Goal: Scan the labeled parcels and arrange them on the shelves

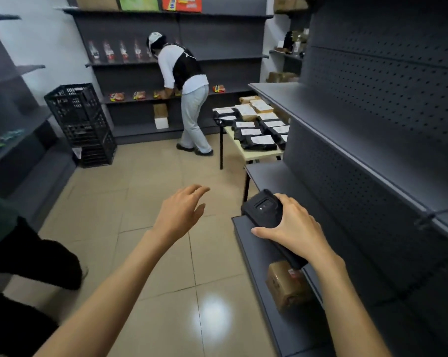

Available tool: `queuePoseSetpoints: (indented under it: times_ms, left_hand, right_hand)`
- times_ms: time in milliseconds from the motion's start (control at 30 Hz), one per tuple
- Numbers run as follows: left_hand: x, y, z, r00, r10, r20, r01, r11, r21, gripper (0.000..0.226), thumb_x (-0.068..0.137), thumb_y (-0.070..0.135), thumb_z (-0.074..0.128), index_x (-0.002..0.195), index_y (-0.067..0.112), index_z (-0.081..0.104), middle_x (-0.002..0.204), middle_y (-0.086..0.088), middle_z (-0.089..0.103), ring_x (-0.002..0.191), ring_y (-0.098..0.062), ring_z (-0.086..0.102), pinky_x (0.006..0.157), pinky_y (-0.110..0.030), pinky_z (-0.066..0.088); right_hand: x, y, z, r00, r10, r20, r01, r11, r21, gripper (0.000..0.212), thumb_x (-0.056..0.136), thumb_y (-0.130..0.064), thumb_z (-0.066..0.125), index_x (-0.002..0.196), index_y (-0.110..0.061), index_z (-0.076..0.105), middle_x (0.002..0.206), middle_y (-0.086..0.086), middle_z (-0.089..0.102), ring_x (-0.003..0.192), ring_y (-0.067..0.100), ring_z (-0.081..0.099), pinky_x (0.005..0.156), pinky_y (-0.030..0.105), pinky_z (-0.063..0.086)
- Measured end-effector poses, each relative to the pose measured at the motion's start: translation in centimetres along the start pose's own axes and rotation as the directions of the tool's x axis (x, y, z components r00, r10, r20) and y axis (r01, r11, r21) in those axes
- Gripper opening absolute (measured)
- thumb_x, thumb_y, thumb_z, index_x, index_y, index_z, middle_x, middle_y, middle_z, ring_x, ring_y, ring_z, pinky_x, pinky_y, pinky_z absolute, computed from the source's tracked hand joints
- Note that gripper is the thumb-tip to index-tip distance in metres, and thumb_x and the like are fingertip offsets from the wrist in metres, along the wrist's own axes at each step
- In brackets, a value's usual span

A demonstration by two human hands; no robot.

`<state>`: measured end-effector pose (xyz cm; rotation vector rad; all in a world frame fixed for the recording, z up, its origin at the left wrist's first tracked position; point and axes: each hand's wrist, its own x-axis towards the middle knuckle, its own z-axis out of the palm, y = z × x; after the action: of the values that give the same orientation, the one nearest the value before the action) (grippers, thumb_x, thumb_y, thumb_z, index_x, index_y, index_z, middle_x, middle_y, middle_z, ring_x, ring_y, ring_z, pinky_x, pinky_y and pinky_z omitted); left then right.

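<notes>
One scanner (265, 211) in right hand (296, 231), one brown parcel (286, 286) below.

Left hand (179, 212) outstretched, fingers relaxed; right hand (296, 229) curled, gripping.

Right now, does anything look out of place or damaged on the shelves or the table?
Nothing looks damaged or spilled. One brown parcel sits alone on the bottom shelf, at an angle to its edge. The other parcels lie in rows on the table. The right hand holds the scanner; the left hand is free.
</notes>
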<state>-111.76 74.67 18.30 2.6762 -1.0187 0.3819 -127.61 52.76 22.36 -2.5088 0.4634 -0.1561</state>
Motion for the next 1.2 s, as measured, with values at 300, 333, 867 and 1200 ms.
queuePoseSetpoints:
  times_ms: [300, 333, 867, 1200]
  left_hand:
    - [14.4, -11.9, 4.8, 0.98, -0.193, 0.057, 0.189, 0.98, 0.066, 0.045, 0.096, 0.029, 0.056, 0.14, 0.026, 0.048, 0.135, 0.005, 0.055, 0.117, -0.021, 0.056, 0.079, -0.04, 0.056]
    - [15.5, -13.2, 5.4, 0.976, -0.21, 0.065, 0.206, 0.976, 0.071, 0.045, 0.096, 0.029, 0.056, 0.14, 0.027, 0.048, 0.135, 0.006, 0.055, 0.117, -0.021, 0.055, 0.078, -0.039, 0.055]
    - [46.4, -42.4, 13.6, 0.966, -0.209, 0.154, 0.196, 0.976, 0.098, 0.041, 0.098, 0.034, 0.054, 0.137, 0.026, 0.049, 0.132, 0.005, 0.055, 0.121, -0.022, 0.052, 0.078, -0.038, 0.051]
    - [69.5, -53.0, 22.6, 0.959, -0.052, 0.279, 0.034, 0.997, 0.07, 0.044, 0.097, 0.035, 0.055, 0.139, 0.026, 0.046, 0.128, 0.004, 0.055, 0.119, -0.023, 0.053, 0.077, -0.038, 0.052]
  right_hand:
    - [23.0, -3.8, 4.9, 0.985, -0.128, 0.115, 0.124, 0.991, 0.043, 0.08, 0.065, -0.059, 0.08, 0.132, -0.032, 0.047, 0.128, -0.009, 0.056, 0.112, 0.02, 0.058, 0.078, 0.031, 0.037]
    - [25.0, -4.2, 5.6, 0.982, -0.13, 0.136, 0.125, 0.991, 0.045, 0.079, 0.065, -0.059, 0.08, 0.132, -0.032, 0.048, 0.127, -0.008, 0.056, 0.112, 0.02, 0.058, 0.077, 0.031, 0.037]
    - [63.5, -13.5, 16.0, 0.985, -0.045, 0.168, 0.023, 0.991, 0.129, 0.079, 0.064, -0.059, 0.081, 0.13, -0.032, 0.047, 0.119, -0.012, 0.053, 0.106, 0.013, 0.055, 0.087, 0.037, 0.048]
    - [86.3, -12.4, 19.8, 0.983, 0.115, 0.14, -0.135, 0.981, 0.143, 0.082, 0.063, -0.055, 0.085, 0.132, -0.028, 0.049, 0.124, -0.006, 0.057, 0.111, 0.018, 0.057, 0.094, 0.043, 0.05]
